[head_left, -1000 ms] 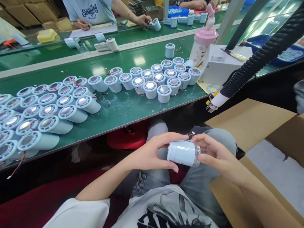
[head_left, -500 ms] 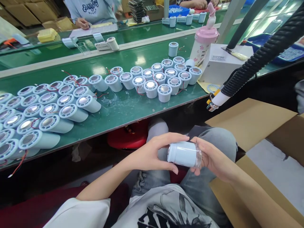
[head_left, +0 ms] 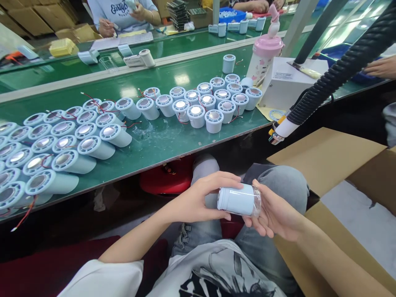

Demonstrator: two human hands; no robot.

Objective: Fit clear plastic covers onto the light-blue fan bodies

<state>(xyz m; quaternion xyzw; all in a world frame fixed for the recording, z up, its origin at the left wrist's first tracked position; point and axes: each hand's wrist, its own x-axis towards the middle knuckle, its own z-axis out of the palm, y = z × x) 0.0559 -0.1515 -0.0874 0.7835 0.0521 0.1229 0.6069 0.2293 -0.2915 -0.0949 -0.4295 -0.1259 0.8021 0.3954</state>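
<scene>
A pale blue cylinder with a clear end cap (head_left: 238, 200) lies sideways above my lap. My left hand (head_left: 198, 198) wraps round its left end with thumb below and fingers over the top. The clear cap end rests against the palm of my right hand (head_left: 274, 212), whose fingers curl under it. On the green bench (head_left: 161, 140) lie several more pale blue cylinders (head_left: 93, 146) on their sides at the left, and several stand upright (head_left: 213, 119) in the middle, some trailing red wires.
A black corrugated hose with a nozzle (head_left: 280, 132) hangs over the bench edge at right. An open cardboard box (head_left: 328, 161) sits beside my right knee. A pink bottle (head_left: 266, 49) and white box (head_left: 287, 80) stand behind. Other people work across the bench.
My right hand has turned palm up under the cap end, its fingers dropping from the top to below. The cylinder stays in place. The person opposite drew a hand back.
</scene>
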